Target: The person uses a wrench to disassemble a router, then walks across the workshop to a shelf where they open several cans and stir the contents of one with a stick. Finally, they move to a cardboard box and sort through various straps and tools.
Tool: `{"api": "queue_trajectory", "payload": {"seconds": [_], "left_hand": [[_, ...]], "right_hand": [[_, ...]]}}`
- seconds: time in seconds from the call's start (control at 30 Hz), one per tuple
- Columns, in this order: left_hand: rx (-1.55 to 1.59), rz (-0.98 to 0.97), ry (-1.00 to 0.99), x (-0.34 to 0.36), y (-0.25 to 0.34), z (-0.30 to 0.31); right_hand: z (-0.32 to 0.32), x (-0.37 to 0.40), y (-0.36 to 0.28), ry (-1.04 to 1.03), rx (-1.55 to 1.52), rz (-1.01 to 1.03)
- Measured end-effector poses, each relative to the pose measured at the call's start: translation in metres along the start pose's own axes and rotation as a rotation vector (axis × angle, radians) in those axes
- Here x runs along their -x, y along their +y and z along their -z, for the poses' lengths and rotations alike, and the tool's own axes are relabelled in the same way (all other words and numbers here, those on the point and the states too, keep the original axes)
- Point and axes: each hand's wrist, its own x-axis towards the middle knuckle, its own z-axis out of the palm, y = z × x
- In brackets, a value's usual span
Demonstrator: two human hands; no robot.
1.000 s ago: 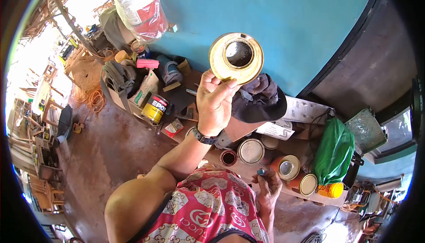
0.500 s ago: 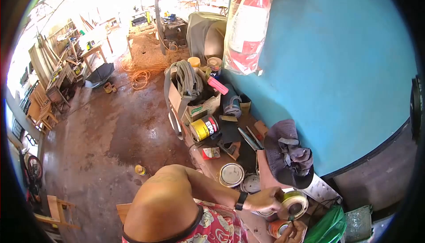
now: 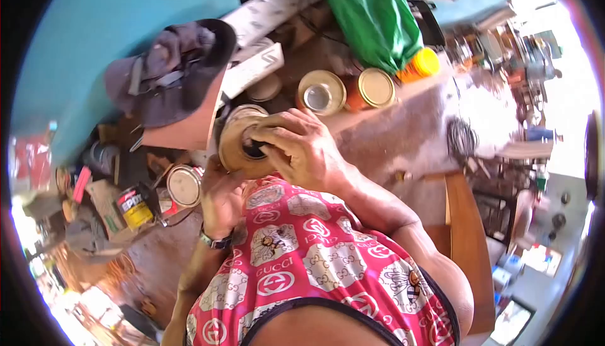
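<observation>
A tan, round tin [image 3: 237,157] with a dark opening is tilted in front of my chest. My left hand [image 3: 222,202], with a watch on its wrist, is at the tin's lower left side; its fingers are blurred and appear to grip it. My right hand [image 3: 301,147] reaches over the tin from the right, fingers bent together at the opening. Whatever those fingers pinch is hidden. Just beyond my right hand stand an open tin [image 3: 329,84] with a silvery round inside and an orange tin [image 3: 376,89] with a pale lid.
A dark hat [image 3: 170,103] lies at the upper left, near the blue wall. Beyond the tins are a green bag [image 3: 375,21] and a yellow-capped container [image 3: 426,62]. At left are a lidded can [image 3: 184,185] and a yellow epoxy can [image 3: 135,207]. A wooden chair [image 3: 469,245] stands at right.
The view has swung down and turned, bringing my torso and both arms into sight. My hands are now at the tilted tin in front of my chest.
</observation>
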Motion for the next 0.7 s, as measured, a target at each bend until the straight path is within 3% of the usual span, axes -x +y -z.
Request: {"api": "queue_trajectory", "payload": {"seconds": [0.17,0.23,0.3,0.4,0.43,0.63,0.7], "left_hand": [[-0.155,0.018,0.052,0.000,-0.003,0.033],[-0.154,0.061,0.050,-0.002,0.009,0.012],[-0.094,0.074,0.030,-0.011,0.018,0.000],[-0.217,-0.008,0.045,-0.021,0.019,0.026],[-0.209,-0.051,0.030,-0.022,0.027,0.004],[-0.169,-0.204,0.028,-0.028,0.043,0.006],[-0.165,-0.248,-0.001,-0.030,0.044,0.003]], "right_hand": [[0.008,0.026,0.004,0.185,-0.152,-0.157],[0.024,0.033,0.002,0.201,-0.124,-0.295],[0.035,0.048,0.018,0.239,-0.026,-0.285],[0.060,0.060,0.032,0.334,0.154,-0.309],[0.067,0.064,0.037,0.362,0.229,-0.329],[0.090,0.066,0.060,0.501,0.036,-0.528],[0.087,0.058,0.065,0.490,-0.003,-0.473]]}}
